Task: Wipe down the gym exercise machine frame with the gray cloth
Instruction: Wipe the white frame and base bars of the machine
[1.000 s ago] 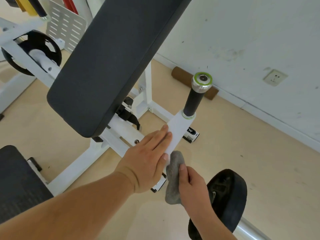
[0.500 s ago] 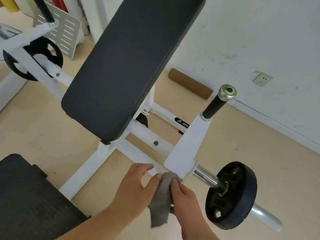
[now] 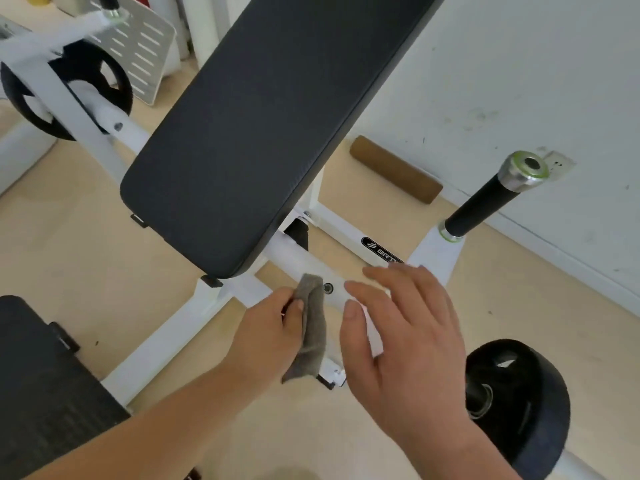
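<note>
The white machine frame (image 3: 291, 256) runs as a tube under the tilted black back pad (image 3: 263, 126). My left hand (image 3: 266, 337) grips the gray cloth (image 3: 311, 327), whose top edge lies against the tube beside a bolt hole (image 3: 327, 288). The rest of the cloth hangs down past my fingers. To the right of the cloth, my right hand (image 3: 408, 341) hovers over the same tube with its fingers spread and nothing in it. The white lever arm (image 3: 438, 252) with a black grip (image 3: 481, 209) rises behind my right hand.
A black weight plate (image 3: 519, 407) sits on a chrome bar at the lower right. Another plate (image 3: 65, 88) hangs at the upper left. The black seat pad (image 3: 38, 386) fills the lower left. A brown roller (image 3: 394, 169) lies along the white wall.
The cloth passed from my right hand to my left. My left hand carried it up and left onto the cross tube, and my right hand let go and opened.
</note>
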Action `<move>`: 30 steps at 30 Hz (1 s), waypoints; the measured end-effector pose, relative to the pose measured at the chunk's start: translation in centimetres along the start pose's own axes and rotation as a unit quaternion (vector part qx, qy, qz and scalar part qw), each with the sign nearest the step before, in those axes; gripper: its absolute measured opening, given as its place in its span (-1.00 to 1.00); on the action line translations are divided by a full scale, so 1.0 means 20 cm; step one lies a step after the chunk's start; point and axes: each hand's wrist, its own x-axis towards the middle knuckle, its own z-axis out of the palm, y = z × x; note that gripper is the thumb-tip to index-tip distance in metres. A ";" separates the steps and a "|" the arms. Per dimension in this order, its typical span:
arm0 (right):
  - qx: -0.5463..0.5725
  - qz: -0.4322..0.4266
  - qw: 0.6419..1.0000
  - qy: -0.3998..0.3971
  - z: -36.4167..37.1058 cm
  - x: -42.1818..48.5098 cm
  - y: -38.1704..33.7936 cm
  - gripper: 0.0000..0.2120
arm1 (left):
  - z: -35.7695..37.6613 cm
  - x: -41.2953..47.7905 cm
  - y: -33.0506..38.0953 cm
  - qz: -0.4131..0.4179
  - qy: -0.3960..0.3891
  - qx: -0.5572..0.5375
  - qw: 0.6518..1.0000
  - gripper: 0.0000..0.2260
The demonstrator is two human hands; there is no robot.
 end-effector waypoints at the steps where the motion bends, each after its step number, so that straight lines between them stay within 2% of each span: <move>1: -0.068 0.022 0.995 -0.073 0.02 0.05 0.07 -0.64 | 0.03 0.06 0.02 0.057 0.027 0.020 0.998 -0.79; 2: -0.123 0.069 0.977 -0.159 0.04 0.09 0.11 -0.51 | 0.07 0.13 0.04 0.122 0.046 0.041 0.991 -0.82; 3: -0.149 0.111 0.959 -0.213 0.07 0.11 0.15 -0.43 | 0.12 0.20 0.05 0.187 0.050 0.065 0.979 -0.82; 4: -0.153 0.127 0.953 -0.226 0.11 0.11 0.19 -0.39 | 0.18 0.27 0.04 0.245 0.030 0.103 0.964 -0.79; 5: -0.146 0.128 0.958 -0.213 0.15 0.09 0.22 -0.37 | 0.26 0.33 0.01 0.284 -0.009 0.161 0.945 -0.72; 7: -0.137 0.118 0.969 -0.168 0.20 0.06 0.24 -0.34 | 0.42 0.40 -0.09 0.296 -0.079 0.291 0.906 -0.57; 9: -0.127 0.124 0.974 -0.139 0.22 0.05 0.27 -0.32 | 0.53 0.44 -0.19 0.309 -0.057 0.337 0.888 -0.48; 12: -0.114 0.100 0.980 -0.128 0.23 0.04 0.28 -0.32 | 0.49 0.50 -0.28 0.407 0.000 0.330 0.852 -0.59; 13: -0.110 0.094 0.982 -0.121 0.23 0.04 0.28 -0.33 | 0.45 0.54 -0.30 0.413 0.020 0.318 0.853 -0.59; 17: -0.103 0.083 0.987 -0.089 0.25 0.02 0.30 -0.34 | 0.36 0.61 -0.32 0.310 0.136 0.207 0.918 -0.54; 19: -0.098 0.073 0.990 -0.077 0.26 0.01 0.31 -0.43 | 0.47 0.50 -0.33 0.319 0.134 0.176 0.922 -0.51; 21: -0.082 0.073 0.992 -0.065 0.27 0.01 0.33 -0.51 | 0.54 0.40 -0.37 0.397 0.088 0.196 0.892 -0.54; 23: -0.075 0.072 0.993 -0.061 0.26 0.01 0.33 -0.54 | 0.48 0.40 -0.41 0.485 0.048 0.280 0.827 -0.68; 24: -0.073 0.074 0.993 -0.062 0.26 0.01 0.33 -0.55 | 0.42 0.43 -0.43 0.493 0.032 0.320 0.809 -0.69; 25: -0.071 0.077 0.992 -0.067 0.25 0.01 0.32 -0.56 | 0.37 0.46 -0.44 0.472 0.024 0.342 0.812 -0.61; 28: -0.073 0.085 0.990 -0.081 0.24 0.02 0.31 -0.57 | 0.36 0.42 -0.44 0.317 0.087 0.280 0.902 -0.49; 29: -0.078 0.087 0.990 -0.084 0.23 0.02 0.30 -0.58 | 0.41 0.38 -0.43 0.291 0.100 0.245 0.919 -0.49; 30: -0.084 0.089 0.989 -0.086 0.23 0.02 0.30 -0.58 | 0.46 0.35 -0.44 0.297 0.098 0.236 0.920 -0.49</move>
